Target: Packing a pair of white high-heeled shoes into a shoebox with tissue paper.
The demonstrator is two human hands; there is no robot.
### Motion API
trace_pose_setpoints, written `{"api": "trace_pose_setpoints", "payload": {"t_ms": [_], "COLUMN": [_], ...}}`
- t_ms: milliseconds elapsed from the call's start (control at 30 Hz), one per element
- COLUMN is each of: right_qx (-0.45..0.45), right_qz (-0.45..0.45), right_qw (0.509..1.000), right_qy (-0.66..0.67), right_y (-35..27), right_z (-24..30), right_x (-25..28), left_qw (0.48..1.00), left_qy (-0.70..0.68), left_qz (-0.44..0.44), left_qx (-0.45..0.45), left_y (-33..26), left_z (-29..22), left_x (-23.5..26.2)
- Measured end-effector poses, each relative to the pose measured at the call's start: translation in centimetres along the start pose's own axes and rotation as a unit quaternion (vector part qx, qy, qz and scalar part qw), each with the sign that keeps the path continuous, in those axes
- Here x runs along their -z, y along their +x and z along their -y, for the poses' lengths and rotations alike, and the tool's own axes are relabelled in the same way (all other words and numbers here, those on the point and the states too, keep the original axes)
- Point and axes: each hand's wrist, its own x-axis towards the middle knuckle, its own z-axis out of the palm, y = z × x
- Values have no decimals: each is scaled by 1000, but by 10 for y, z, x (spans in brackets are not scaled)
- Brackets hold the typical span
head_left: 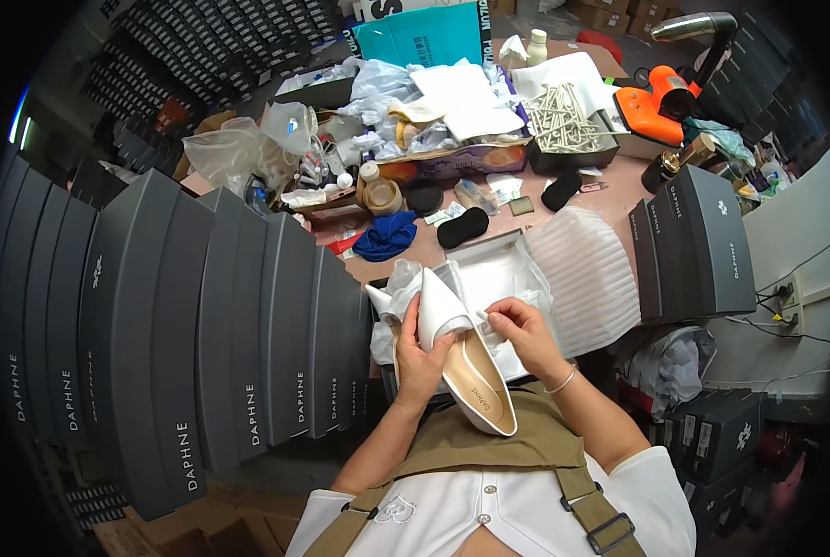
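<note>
My left hand (421,357) is wrapped round a white pointed-toe shoe (440,311), its toe pointing away from me and its beige insole facing up. Close to the shoe's right side, my right hand (525,336) is closed in a pinch; a small white bit shows at the fingertips, too small to name. Behind both hands lies an open shoe box (517,243) lined with white tissue. Left of the held shoe, the white tip of what looks like a second shoe (376,298) shows beside crumpled tissue paper (402,278).
Tall rows of dark grey shoe boxes (146,334) stand at my left, more boxes (698,246) at right. White ribbed foam wrap (591,278) lies beside the open box. Farther back are a blue cloth (386,236), a box of white sticks (564,121) and an orange tool (661,102).
</note>
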Motion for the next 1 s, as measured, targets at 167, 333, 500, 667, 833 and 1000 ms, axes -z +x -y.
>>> {"api": "trace_pose_setpoints", "payload": {"t_ms": [167,333,500,667,833,1000], "right_qx": [-53,-48,-65,-40,3,21], "right_qz": [-44,-38,-42,-31,-25,-21], "right_qw": [992,992,989,996,999,999], "right_qy": [107,111,128,71,32,25], "right_y": [-36,-38,-37,-40,-42,-47], "right_z": [-4,-5,-12,-9,-2,6], "right_x": [-25,-29,-30,-33,-38,-41], "left_qw": [998,997,997,998,984,936], "left_qy": [44,71,63,-15,-140,-329], "left_qz": [29,31,38,-6,-6,-5], "left_qx": [20,30,27,59,108,124], "left_y": [-11,-15,-15,-7,1,-15], "left_z": [-4,-11,-11,2,17,19], "left_x": [-1,3,8,11,17,5]}}
